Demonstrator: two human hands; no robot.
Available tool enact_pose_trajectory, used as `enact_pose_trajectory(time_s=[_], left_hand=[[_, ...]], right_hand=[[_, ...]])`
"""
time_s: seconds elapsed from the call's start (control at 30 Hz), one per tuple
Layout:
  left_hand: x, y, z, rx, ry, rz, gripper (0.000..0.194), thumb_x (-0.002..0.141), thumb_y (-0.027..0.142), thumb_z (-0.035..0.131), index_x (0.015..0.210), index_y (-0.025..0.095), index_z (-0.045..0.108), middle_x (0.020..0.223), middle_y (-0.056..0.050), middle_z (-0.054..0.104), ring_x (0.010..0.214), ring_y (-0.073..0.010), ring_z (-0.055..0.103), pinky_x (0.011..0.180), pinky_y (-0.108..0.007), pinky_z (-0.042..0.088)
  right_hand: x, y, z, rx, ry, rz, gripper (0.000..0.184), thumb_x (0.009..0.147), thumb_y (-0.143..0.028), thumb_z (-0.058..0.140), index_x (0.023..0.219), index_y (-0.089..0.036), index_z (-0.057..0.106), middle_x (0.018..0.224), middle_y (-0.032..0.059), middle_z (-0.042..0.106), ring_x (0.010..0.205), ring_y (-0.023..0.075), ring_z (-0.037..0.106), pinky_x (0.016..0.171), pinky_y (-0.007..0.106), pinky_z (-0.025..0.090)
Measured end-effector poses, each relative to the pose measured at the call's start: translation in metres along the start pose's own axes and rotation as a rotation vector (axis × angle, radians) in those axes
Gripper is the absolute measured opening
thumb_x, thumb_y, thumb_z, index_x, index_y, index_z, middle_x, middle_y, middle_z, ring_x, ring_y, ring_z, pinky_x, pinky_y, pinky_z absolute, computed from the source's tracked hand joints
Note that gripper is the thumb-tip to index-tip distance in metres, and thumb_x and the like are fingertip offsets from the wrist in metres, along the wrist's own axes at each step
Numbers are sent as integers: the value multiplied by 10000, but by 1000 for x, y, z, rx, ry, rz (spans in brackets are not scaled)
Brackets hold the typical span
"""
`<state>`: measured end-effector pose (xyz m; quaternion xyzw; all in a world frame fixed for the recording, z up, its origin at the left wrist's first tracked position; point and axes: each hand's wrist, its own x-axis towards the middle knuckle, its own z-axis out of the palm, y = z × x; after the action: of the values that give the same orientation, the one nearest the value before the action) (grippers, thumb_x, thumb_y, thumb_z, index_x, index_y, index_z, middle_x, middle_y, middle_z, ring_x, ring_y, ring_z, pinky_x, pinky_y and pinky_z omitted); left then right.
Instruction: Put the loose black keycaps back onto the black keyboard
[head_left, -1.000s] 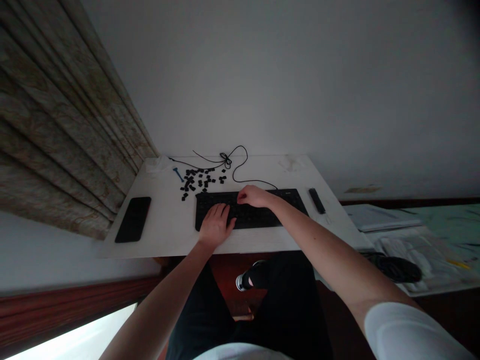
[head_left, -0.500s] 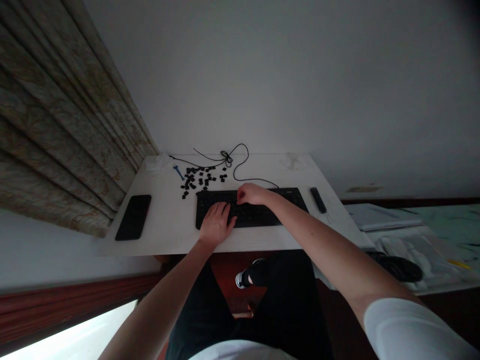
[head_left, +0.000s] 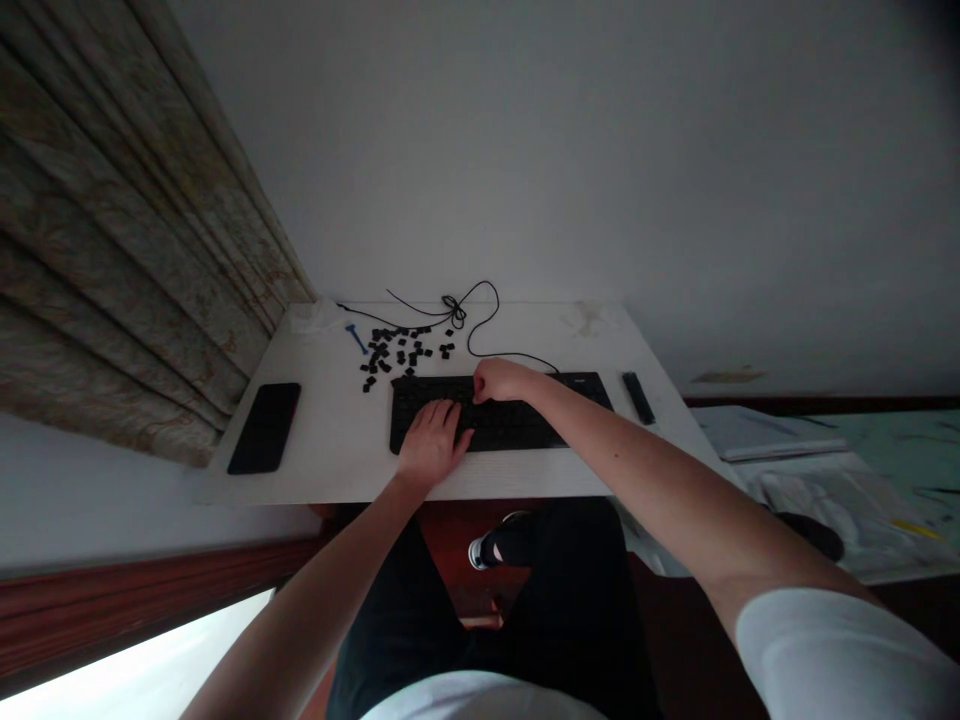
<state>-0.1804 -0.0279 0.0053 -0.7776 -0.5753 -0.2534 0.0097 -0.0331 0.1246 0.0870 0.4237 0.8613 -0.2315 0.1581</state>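
The small black pieces lie loose on the surface, left of and beyond the keyboard, so a careful hand would avoid brushing them. The left hand is best used as a light brace, flat enough to stop the keyboard sliding without leaning on its keys. For the right hand, close work seems to call for small, straight-down fingertip motions, with the wrist clear of the keys (a tilted push could bind a small part).

As for pose, the left hand comes in from the near edge, palm down over the keyboard's left part, its grip open, fingers extended and thumb apart. The right forearm slants across the keyboard's right side; that hand is curled over the middle, its grip drawn nearly closed, and whether it pinches anything small I cannot tell.
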Motion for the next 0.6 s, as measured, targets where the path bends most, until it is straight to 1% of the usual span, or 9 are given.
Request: enact_pose_trajectory(time_s=[0.13,0.23,0.3,0.33,0.37,0.43,0.5,0.53,0.6], left_hand=[[0,0,0,16,0,9,439,958,387,505,1299,121,583,1270,-179,621,1229,-319,549,1052,-479,472],[0,0,-1,8,2,11,436,958,383,508,1297,120,586,1269,-182,624,1236,-320,545,1056,-482,469],[0,0,-3,-3,9,11,428,960,378,510,1289,118,593,1265,-181,628,1234,-317,547,1062,-480,466],[0,0,-3,-7,12,11,422,961,374,510,1285,117,597,1263,-179,630,1229,-314,551,1065,-478,464],[-1,0,-4,-11,16,11,415,963,369,509,1281,118,601,1262,-176,632,1223,-311,555,1066,-475,464],[-1,0,-5,-13,23,12,401,965,362,508,1274,125,607,1259,-167,634,1212,-303,564,1066,-467,465],[-1,0,-5,-13,29,15,390,967,361,508,1268,135,611,1254,-160,636,1205,-298,570,1061,-462,470],[-2,-1,-5,-13,33,16,387,968,362,507,1266,140,612,1251,-157,637,1204,-296,572,1059,-462,472],[-1,-1,-5,-12,38,17,383,969,364,503,1264,145,613,1241,-156,640,1203,-295,572,1058,-468,472]], right_hand=[[1,-2,3,-20,17,15,225,719,-347,783,874,-185,799,845,80,765,783,234,691,663,296,465],[1,-1,5,-31,28,30,200,696,-328,798,835,-185,792,820,82,759,775,237,684,659,301,456],[0,1,5,21,48,14,159,687,-307,802,786,-185,774,781,69,748,745,223,670,647,293,444],[-2,3,6,77,81,-3,143,700,-306,793,768,-184,761,767,60,741,728,211,660,642,287,439],[-4,6,6,148,139,-16,138,726,-313,775,761,-183,747,761,53,735,716,198,651,638,280,434],[-11,16,7,299,329,-11,178,805,-354,706,783,-178,718,771,48,725,704,177,632,629,271,423],[-22,31,12,398,566,60,238,869,-400,627,812,-177,689,772,50,710,691,170,612,622,272,411],[-30,40,17,416,677,116,260,887,-417,598,817,-179,676,761,50,700,678,171,601,621,277,406],[-47,63,30,406,857,221,285,899,-441,568,810,-185,656,734,51,681,659,180,582,630,292,400]])
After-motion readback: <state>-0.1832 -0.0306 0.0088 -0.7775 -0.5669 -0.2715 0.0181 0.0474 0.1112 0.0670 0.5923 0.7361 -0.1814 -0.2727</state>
